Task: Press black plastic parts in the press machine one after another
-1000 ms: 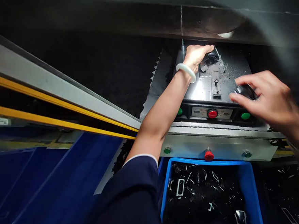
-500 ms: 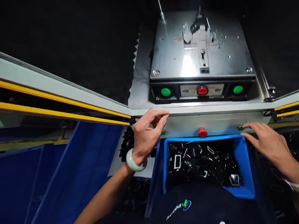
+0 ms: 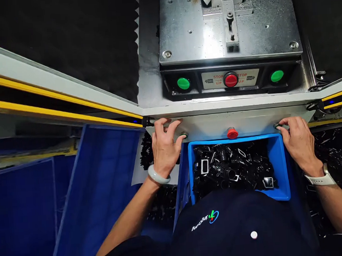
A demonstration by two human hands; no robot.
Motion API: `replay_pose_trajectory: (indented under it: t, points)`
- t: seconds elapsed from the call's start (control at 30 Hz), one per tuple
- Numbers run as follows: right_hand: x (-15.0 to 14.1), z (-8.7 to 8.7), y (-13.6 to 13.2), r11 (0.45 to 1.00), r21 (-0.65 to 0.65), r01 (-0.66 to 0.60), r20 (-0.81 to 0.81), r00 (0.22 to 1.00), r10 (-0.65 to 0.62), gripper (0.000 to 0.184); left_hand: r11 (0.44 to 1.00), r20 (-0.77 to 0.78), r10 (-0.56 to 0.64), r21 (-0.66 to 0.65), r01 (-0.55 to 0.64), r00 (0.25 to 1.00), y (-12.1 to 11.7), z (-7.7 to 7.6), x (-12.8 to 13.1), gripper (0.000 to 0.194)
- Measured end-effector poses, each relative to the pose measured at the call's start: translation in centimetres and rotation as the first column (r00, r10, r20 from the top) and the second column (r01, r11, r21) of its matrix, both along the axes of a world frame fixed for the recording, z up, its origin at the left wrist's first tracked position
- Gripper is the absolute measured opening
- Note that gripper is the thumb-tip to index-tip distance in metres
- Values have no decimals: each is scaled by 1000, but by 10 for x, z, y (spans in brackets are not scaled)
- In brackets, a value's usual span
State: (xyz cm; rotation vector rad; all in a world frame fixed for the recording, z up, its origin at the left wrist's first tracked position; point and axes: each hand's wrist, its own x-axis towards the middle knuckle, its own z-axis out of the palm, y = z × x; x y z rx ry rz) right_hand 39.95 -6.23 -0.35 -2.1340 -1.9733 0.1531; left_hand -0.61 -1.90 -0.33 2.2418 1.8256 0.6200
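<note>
My left hand is at the left end of the white front panel. Its fingers are spread and bent, and the thumb tip is against the left green push button. On the other side, my right hand has its thumb and index fingertip at the right green push button, holding nothing. A red mushroom button sits between them on the panel. Below the panel stands a blue bin with many glossy black parts, some with light rectangular frames.
Behind the panel is a machine with a metal plate, carrying a clamped fixture. Its control box has two green buttons and a red one. Yellow-edged guards flank both sides. More black parts lie at right.
The view has tilted down, so the machine plate sits higher. My left thumb has come to the left green button and its fingers have spread. My right hand has closed in on the right button.
</note>
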Motion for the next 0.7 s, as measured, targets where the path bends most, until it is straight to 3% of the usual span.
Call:
replay_pose_trajectory:
  t: [0.03,0.1,0.17,0.23,0.4,0.6,0.7]
  points:
    - [-7,-2,-9,1000,-5,-9,0,1000,9,27,1000,40,-14,1,14,999,-8,4,10,26]
    - [-22,-8,-28,994,-101,-52,-51,998,47,33,983,66,-176,-42,179,982,-26,10,35,20]
    - [-38,-18,-45,952,-275,-135,-156,983,94,36,912,23,-388,-137,387,921,-41,15,60,21]
    - [-50,-28,-55,886,-418,-201,-254,962,98,33,843,-32,-505,-233,485,862,-51,16,79,25]
    - [-57,-38,-53,817,-548,-178,-347,937,-29,27,791,-46,-544,-361,494,838,-54,10,90,22]
    - [-55,-30,-49,765,-630,-134,-286,956,-68,23,840,-48,-469,-331,429,882,-50,9,85,11]
    - [-54,-27,-51,750,-650,-122,-256,964,-66,23,827,-121,-511,-338,449,851,-51,9,87,14]
